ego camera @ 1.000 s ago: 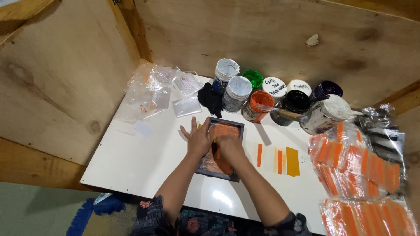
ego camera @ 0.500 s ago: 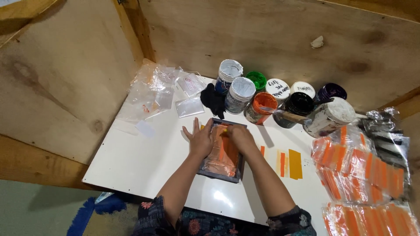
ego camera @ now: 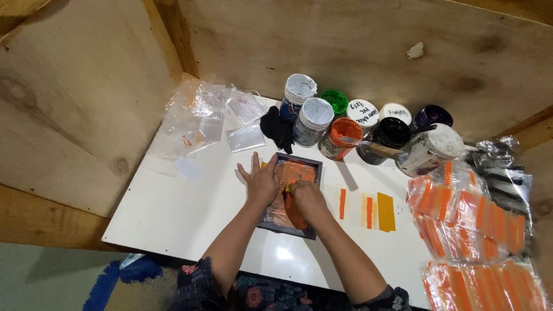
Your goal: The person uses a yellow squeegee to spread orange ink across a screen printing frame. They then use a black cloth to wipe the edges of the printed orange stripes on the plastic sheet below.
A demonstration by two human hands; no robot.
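Left hand (ego camera: 262,183) flat, released, steadying dark-framed screen (ego camera: 290,194) on white desk (ego camera: 173,213); right hand (ego camera: 307,197) grasping squeegee mid-frame, orange ink partly spread, printed strips (ego camera: 368,211) lying right.

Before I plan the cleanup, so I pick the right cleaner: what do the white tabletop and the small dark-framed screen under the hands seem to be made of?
White tabletop: looks like smooth laminate or coated board, glossy, since a bright light glare shows near the front edge. Small dark-framed screen: rigid dark frame, wood or metal unclear, around a thin sheet smeared with orange ink. The left hand presses flat on it; the right hand rests on the sheet.
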